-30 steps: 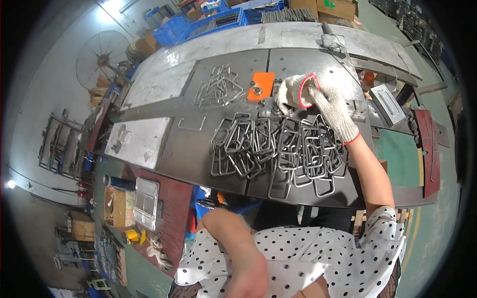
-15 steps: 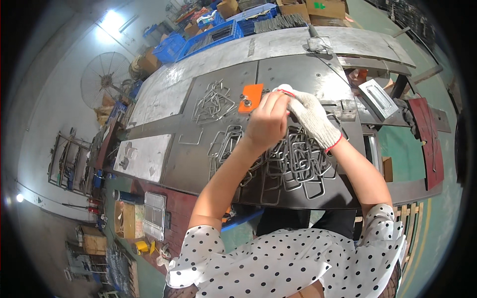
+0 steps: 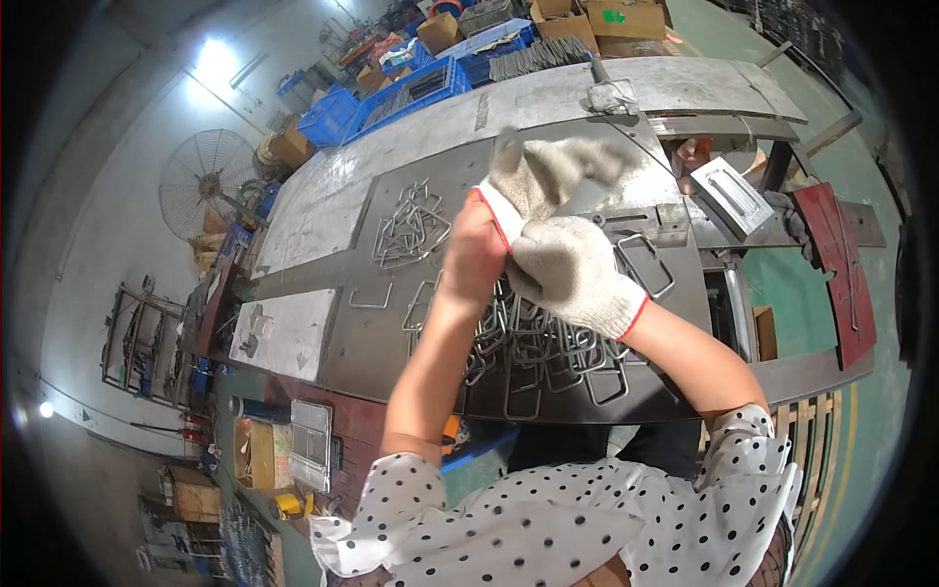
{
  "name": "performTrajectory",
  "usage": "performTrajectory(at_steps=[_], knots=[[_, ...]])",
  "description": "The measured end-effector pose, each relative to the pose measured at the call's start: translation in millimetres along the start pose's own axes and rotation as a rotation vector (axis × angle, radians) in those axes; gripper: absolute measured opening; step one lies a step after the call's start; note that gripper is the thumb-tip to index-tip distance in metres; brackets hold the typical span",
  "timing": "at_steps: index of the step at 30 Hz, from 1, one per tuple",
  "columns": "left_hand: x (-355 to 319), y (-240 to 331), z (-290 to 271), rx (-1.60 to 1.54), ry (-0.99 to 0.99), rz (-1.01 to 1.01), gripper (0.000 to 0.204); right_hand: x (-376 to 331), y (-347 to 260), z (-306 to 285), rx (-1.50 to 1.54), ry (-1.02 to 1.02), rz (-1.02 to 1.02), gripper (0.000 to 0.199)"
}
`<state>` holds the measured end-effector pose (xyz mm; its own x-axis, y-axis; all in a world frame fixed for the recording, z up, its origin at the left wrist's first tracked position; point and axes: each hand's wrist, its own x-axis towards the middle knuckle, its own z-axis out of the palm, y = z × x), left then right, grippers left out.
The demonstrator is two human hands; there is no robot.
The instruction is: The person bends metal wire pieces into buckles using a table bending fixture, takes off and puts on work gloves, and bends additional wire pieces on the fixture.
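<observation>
The white knit glove (image 3: 544,178) encloses your left hand's (image 3: 475,252) fingers, hiding their spread, which you cannot tell; your gloved right hand (image 3: 575,269) pinches its red-edged cuff (image 3: 499,222). Expect light, soft, stretchy fabric: grip the cuff. Bent metal-rod frames (image 3: 529,342) lie on the steel worktable (image 3: 360,342)

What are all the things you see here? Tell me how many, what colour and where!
Main things I can make out:
Table: one, dark grey, middle
Dark loops: many, grey, near side of the table
Bright wires: many, silver, left on the table
Fan: one, grey, far left
Crates: several, blue, far back
Boxes: several, brown, mostly far back
Metal block: one, silver, right
Panel: one, red, far right
Left glove: one, white, red-edged, upper middle
Right glove: one, white, red-edged, centre
Shirt: one, white, black-dotted, bottom
Left hand: one, bare where visible, at the left glove's opening
Right hand: one, gloved white, holding the left glove
</observation>
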<state>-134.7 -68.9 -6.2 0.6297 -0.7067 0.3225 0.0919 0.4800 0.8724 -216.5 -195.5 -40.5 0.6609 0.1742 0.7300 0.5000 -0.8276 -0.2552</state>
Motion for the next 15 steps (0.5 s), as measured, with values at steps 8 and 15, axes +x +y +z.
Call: performTrajectory(at_steps=[8, 15], knots=[[19.6, -45.0, -21.5, 0.297, -0.314, 0.134, 0.057, 5.6, -20.2, -5.1, -0.077, -0.236, -0.036, 0.024], [22.9, -19.5, 2.8, 0.010, 0.021, 0.032, 0.078, -4.4, -12.0, 12.1, -0.057, -0.033, -0.142, 0.035]])
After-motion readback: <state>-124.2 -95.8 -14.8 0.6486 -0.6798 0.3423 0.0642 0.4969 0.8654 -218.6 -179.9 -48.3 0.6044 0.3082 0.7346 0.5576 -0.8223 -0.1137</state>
